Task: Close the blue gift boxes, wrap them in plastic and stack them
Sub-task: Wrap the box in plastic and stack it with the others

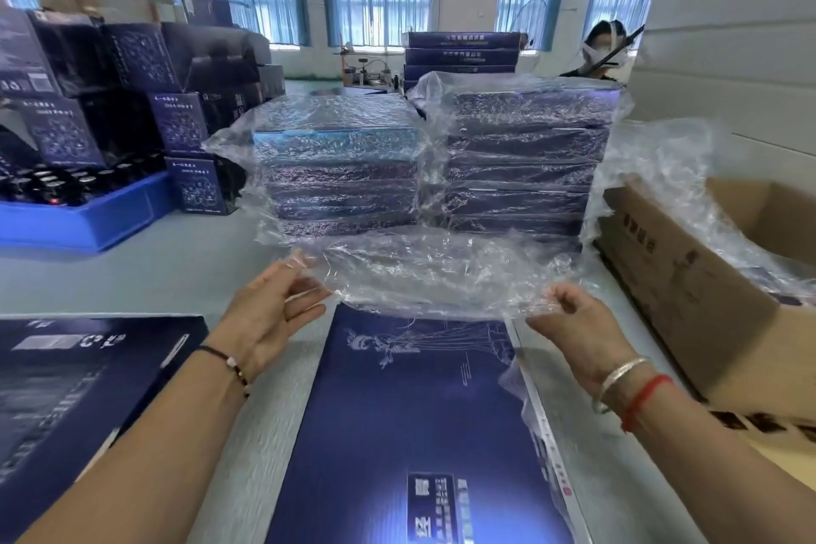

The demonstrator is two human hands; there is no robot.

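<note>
Directly before the person, on the table (185,274), lies a closed blue gift box (410,424), lid up, and it serves as the landmark for everything else. Above its far edge a clear plastic bag (432,274) is held stretched between both hands: the left hand (269,314) pinches the bag's left corner with thumb and fingers, its grip closed on the film, and the right hand (574,322) pinches the right corner the same way. A little film also seems to cling along the box's right side, though how much is hard to tell. Beyond the box stand two stacks of wrapped boxes (424,172), side by side. Left of the box lies another blue box (75,402), unwrapped. Right of it sits an open cardboard carton (706,292) with more loose plastic spilling from it. The step in hand looks to be wrapping: closing is done for this box, stacking is not. The next move likely calls for finding and spreading the bag's mouth wide enough to clear the box's corners, then drawing it evenly down the length without snagging or tearing the thin film.
</note>
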